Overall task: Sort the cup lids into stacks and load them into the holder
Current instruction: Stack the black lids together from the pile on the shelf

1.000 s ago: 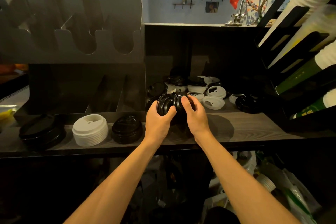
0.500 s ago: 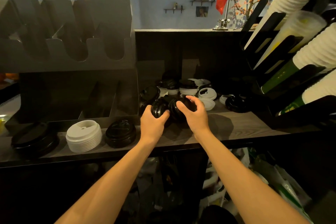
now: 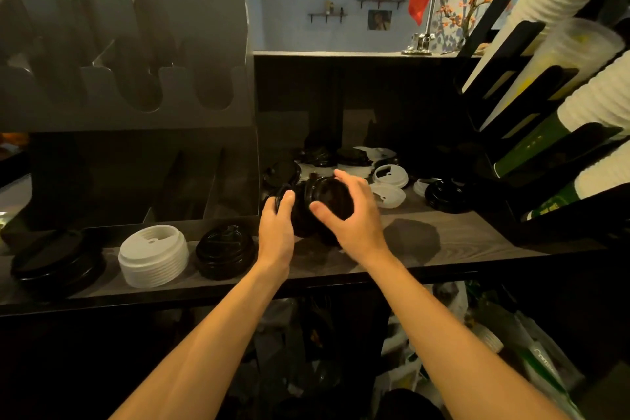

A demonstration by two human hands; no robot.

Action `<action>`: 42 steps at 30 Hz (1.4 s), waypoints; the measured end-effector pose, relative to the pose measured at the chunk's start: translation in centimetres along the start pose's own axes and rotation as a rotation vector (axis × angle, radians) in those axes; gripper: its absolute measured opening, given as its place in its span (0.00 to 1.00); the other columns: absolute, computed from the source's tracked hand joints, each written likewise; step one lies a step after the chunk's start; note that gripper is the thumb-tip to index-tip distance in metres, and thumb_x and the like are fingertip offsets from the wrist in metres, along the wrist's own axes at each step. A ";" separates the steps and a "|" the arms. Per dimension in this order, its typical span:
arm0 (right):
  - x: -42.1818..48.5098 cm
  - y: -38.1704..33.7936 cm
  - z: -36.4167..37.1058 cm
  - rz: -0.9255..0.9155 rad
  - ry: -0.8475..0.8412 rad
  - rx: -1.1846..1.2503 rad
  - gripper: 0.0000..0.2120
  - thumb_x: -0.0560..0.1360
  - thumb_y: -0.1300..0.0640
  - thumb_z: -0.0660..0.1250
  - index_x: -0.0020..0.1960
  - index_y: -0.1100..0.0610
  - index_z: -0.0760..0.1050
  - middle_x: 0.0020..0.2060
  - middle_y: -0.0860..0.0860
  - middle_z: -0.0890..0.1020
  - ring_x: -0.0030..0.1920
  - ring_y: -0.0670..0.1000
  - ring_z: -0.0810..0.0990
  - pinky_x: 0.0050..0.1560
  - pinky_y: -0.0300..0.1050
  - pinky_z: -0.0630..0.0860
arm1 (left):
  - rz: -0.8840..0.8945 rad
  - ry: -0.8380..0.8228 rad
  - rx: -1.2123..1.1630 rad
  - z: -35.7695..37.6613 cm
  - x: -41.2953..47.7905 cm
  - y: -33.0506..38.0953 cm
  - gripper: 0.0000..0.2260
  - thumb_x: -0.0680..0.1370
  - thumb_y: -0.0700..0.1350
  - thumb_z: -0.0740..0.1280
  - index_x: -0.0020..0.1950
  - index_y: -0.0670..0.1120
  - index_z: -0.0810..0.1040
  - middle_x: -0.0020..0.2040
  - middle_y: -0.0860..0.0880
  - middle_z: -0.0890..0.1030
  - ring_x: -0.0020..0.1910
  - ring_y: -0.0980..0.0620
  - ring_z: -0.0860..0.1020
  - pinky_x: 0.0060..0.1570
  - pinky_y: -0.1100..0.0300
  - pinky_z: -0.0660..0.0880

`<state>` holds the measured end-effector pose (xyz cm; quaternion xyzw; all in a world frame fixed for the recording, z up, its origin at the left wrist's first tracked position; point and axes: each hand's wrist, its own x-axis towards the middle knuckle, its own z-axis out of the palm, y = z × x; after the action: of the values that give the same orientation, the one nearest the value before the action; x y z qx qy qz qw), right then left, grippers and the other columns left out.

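Grip (left hand (image 3: 276, 232), right hand (image 3: 355, 219)): lids (image 3: 331, 196)

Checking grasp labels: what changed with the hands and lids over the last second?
The fanned row of black lids has closed up into a tighter bunch. The right hand shifted from pinching its end to cupping it with spread fingers. The left hand still grips the other end. The white stack, the black stack beside it and the loose lids behind stayed put.
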<state>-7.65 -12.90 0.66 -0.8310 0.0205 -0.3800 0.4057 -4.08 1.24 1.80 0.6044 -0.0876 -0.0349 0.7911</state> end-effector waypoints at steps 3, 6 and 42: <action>0.0 -0.5 1.5 -0.054 -0.056 -0.024 0.33 0.73 0.37 0.72 0.73 0.49 0.69 0.66 0.42 0.72 0.68 0.44 0.69 0.66 0.41 0.70 | 0.003 0.005 -0.027 -0.1 -0.2 -0.1 0.20 0.84 0.56 0.61 0.72 0.47 0.73 0.66 0.51 0.77 0.68 0.49 0.75 0.66 0.50 0.74; 0.1 -0.6 2.4 -0.087 -0.057 -0.023 0.33 0.73 0.36 0.71 0.72 0.51 0.71 0.66 0.44 0.73 0.67 0.44 0.70 0.65 0.38 0.69 | 0.048 -0.021 -0.061 -0.4 0.3 -0.9 0.34 0.74 0.68 0.62 0.73 0.49 0.74 0.71 0.48 0.76 0.72 0.48 0.72 0.74 0.43 0.66; 0.9 -10.3 3.0 0.203 -0.230 0.568 0.09 0.80 0.54 0.68 0.60 0.52 0.78 0.50 0.46 0.83 0.46 0.35 0.83 0.40 0.32 0.78 | 0.278 -0.027 0.184 -8.8 -1.9 7.0 0.19 0.77 0.53 0.74 0.66 0.49 0.79 0.58 0.51 0.84 0.59 0.51 0.82 0.64 0.45 0.79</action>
<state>-7.90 -4.31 7.13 -0.7158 -0.0496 -0.2318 0.6568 -4.69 11.76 6.15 0.6559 -0.1835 0.0748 0.7284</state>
